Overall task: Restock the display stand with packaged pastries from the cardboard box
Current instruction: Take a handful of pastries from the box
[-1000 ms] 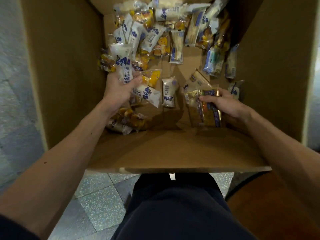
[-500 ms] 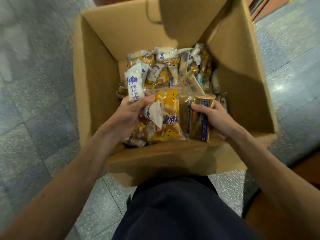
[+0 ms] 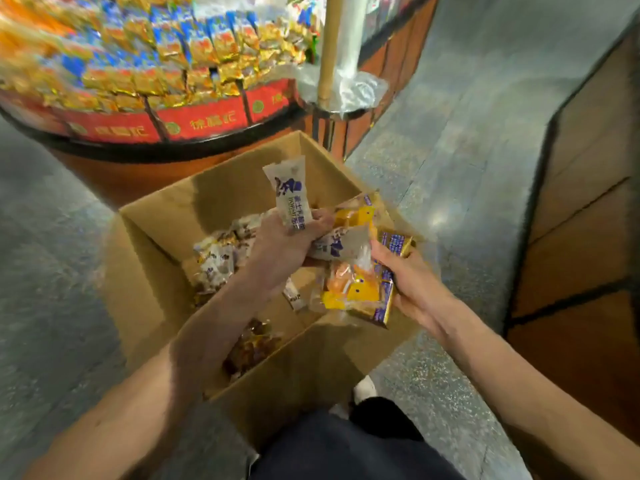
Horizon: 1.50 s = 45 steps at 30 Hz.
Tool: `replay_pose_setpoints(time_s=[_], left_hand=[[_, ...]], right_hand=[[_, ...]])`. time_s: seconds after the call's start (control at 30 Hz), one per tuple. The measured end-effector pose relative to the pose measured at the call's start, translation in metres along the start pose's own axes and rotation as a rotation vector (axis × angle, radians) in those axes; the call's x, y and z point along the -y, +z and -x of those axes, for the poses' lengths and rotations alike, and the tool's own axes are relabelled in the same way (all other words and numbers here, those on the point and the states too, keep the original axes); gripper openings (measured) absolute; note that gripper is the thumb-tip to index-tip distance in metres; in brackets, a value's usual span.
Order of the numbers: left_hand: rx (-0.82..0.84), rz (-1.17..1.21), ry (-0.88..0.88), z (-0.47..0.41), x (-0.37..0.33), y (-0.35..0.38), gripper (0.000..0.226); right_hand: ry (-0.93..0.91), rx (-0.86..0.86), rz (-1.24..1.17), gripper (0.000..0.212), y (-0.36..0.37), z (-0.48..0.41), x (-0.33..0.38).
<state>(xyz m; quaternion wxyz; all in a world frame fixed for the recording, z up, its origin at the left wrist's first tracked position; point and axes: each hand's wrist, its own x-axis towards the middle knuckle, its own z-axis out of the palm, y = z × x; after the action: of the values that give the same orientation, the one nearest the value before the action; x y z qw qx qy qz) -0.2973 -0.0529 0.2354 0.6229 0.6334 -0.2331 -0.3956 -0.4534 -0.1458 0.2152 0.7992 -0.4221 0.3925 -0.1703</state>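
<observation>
Take the open brown cardboard box (image 3: 156, 258) on the grey stone floor (image 3: 52, 271) as your mark. Beyond its far side, to the left, stands the round display stand with a red rim (image 3: 194, 123). Its shelf is packed with gold and blue packets, which are blurred here. Inside the box, at the left part, lie loose white and brown pastry packets (image 3: 221, 258), and in the near corner there are some dark brown ones (image 3: 252, 348). Above the middle of the box, your left hand (image 3: 280, 244) has its fingers curled around a white plastic packet with blue print (image 3: 287, 199), which stands upright out of your fist. More packets are pinched under the same fingers. Above the right edge of the box, your right hand (image 3: 412, 282) grips flat gold foil packets with blue labels (image 3: 384, 306). Clear packets with yellow print (image 3: 356, 292) lie against them, between your two hands. Beyond the far right corner of the box rises a pale pole wrapped in clear plastic (image 3: 329, 46). Well to the right of the box is a brown wooden panel (image 3: 588, 202).
</observation>
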Motion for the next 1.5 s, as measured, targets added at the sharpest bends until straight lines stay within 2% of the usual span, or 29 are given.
replay_pose_setpoints(time_s=[0.13,0.23,0.37,0.43,0.53,0.63,0.67,0.73,0.87,1.03,1.13,1.3,1.4,1.5], left_hand=[[0.146,-0.067,0.079,0.004,-0.022,0.051,0.006],[0.263,-0.265,0.226,0.008,-0.034,0.092,0.005],[0.347,-0.499,0.488,0.024,-0.046,0.161,0.026],[0.374,-0.566,0.602,0.034,-0.045,0.198,0.039],[0.507,-0.532,0.57,0.06,-0.041,0.259,0.045],[0.702,-0.669,0.494,0.096,-0.035,0.323,0.044],[0.763,-0.706,0.489,0.108,-0.03,0.344,0.052],[0.889,-0.773,0.472,0.134,-0.02,0.385,0.065],[1.077,-0.794,0.342,0.186,0.007,0.467,0.044],[1.41,-0.793,0.174,0.251,0.052,0.548,0.045],[1.562,-0.82,0.17,0.279,0.082,0.585,0.04],[1.697,-0.856,0.131,0.301,0.123,0.64,0.018],[1.737,-0.838,0.023,0.305,0.141,0.68,0.025],[1.785,-0.862,-0.052,0.31,0.157,0.722,0.025]], right_hand=[[-0.135,-0.084,-0.02,0.057,-0.027,0.042,0.027],[-0.22,-0.162,-0.07,0.066,-0.064,0.079,0.04],[-0.307,-0.282,-0.088,0.044,-0.119,0.138,0.052],[-0.326,-0.38,-0.117,0.042,-0.151,0.17,0.053],[-0.34,-0.508,-0.16,0.04,-0.202,0.224,0.05],[-0.368,-0.62,-0.208,0.01,-0.255,0.284,0.043],[-0.384,-0.649,-0.223,0.008,-0.274,0.302,0.039],[-0.41,-0.702,-0.242,0.014,-0.309,0.336,0.029],[-0.433,-0.815,-0.315,0.027,-0.365,0.401,-0.001],[-0.454,-0.95,-0.364,0.054,-0.423,0.465,-0.046],[-0.483,-1.043,-0.429,0.056,-0.453,0.49,-0.069],[-0.477,-1.158,-0.57,0.067,-0.493,0.51,-0.099],[-0.457,-1.231,-0.6,0.065,-0.521,0.522,-0.11],[-0.43,-1.307,-0.624,0.052,-0.552,0.534,-0.115]])
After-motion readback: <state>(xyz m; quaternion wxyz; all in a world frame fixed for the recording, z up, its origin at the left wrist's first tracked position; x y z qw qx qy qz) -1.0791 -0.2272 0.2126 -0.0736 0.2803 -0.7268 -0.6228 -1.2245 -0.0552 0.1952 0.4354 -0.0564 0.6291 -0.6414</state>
